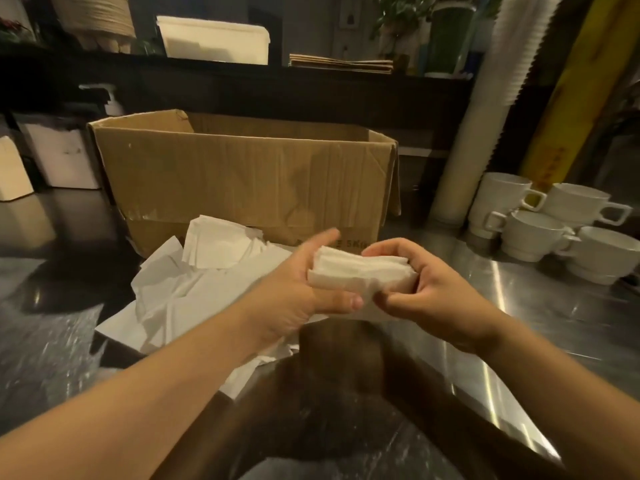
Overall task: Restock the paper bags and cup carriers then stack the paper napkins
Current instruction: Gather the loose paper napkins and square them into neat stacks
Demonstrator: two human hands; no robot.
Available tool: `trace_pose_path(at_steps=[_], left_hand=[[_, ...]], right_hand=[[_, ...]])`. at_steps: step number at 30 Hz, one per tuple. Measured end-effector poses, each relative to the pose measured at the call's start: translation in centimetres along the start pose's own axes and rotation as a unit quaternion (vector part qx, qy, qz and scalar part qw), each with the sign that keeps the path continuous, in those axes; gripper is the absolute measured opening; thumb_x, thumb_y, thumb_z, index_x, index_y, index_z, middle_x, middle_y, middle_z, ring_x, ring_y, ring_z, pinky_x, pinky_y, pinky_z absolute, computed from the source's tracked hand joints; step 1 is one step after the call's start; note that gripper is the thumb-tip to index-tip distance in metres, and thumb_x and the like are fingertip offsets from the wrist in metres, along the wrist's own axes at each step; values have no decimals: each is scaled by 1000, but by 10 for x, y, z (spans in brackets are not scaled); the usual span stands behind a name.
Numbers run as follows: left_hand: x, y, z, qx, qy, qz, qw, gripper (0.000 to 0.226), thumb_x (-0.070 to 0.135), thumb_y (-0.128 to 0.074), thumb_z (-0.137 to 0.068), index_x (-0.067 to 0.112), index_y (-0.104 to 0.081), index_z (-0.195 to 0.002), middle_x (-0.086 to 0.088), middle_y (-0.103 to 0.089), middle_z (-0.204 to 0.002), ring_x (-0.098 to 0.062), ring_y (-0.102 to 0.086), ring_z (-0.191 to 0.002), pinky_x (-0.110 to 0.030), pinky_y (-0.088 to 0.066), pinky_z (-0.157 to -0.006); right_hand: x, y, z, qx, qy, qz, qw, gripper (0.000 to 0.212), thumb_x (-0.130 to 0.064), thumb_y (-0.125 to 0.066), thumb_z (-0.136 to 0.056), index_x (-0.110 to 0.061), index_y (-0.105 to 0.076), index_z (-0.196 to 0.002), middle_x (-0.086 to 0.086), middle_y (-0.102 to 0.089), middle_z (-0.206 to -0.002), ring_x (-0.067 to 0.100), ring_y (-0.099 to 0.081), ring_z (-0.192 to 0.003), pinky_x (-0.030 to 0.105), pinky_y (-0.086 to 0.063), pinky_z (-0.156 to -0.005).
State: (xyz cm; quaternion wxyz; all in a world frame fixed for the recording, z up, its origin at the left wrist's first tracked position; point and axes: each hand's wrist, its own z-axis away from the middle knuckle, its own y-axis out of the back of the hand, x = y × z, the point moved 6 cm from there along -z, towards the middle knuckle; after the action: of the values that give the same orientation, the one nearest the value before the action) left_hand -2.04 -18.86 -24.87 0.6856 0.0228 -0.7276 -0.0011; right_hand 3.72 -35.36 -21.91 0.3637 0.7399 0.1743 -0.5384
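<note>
A thick stack of white paper napkins (360, 271) is held above the steel counter between both hands. My left hand (304, 289) cups its left end, thumb under the stack and fingers stretched behind it. My right hand (426, 282) grips the right end, fingers curled over the top and thumb pinching the lower edge. A loose heap of white napkins (194, 278) lies on the counter to the left, in front of an open cardboard box (242, 181). Flat brown paper bags (341, 64) lie on the dark shelf behind.
White ceramic cups (540, 233) are stacked at the right on the steel counter (519, 306). A tall sleeve of white disposable cups (485, 109) leans beside them. A white tub (214, 39) and stacked pulp cup carriers (100, 19) stand on the back shelf. White containers (59, 157) stand at left.
</note>
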Motion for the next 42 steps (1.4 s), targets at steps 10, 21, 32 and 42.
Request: trace_pose_path(at_steps=[10,21,32,42], left_hand=[[-13,-50,-22,-17,36,-273,961,110,33,-91,-78,50,-17,-158,14,-44,-146,-12,-50,-126,-37,-43,-116],[-17,-37,-31,30,-50,-262,963,92,20,-87,-83,51,-36,-152,18,-60,-132,-12,-64,-116,-29,-56,-100],[-18,-39,-31,24,-43,-317,947,96,23,-85,-85,51,-26,-155,15,-43,-152,-17,-51,-131,-34,-49,-111],[-17,-40,-30,17,-35,-297,954,98,22,-87,-82,50,-28,-155,17,-46,-145,-17,-54,-126,-33,-54,-106]], right_hand=[[44,31,27,-3,-45,106,993,106,-9,-82,-82,-45,-13,-154,-13,-44,-131,4,-61,-109,16,-54,-85],[42,47,29,55,76,222,970,82,-17,-72,-92,-56,-31,-151,-18,-33,-145,0,-36,-135,20,-35,-114],[36,55,33,137,150,312,928,31,-56,-69,-79,-48,-60,-108,-14,-44,-115,22,-50,-111,45,-55,-91],[38,55,30,156,136,308,929,9,-31,-71,-90,-34,-67,-99,-12,-49,-109,18,-53,-104,33,-54,-86]])
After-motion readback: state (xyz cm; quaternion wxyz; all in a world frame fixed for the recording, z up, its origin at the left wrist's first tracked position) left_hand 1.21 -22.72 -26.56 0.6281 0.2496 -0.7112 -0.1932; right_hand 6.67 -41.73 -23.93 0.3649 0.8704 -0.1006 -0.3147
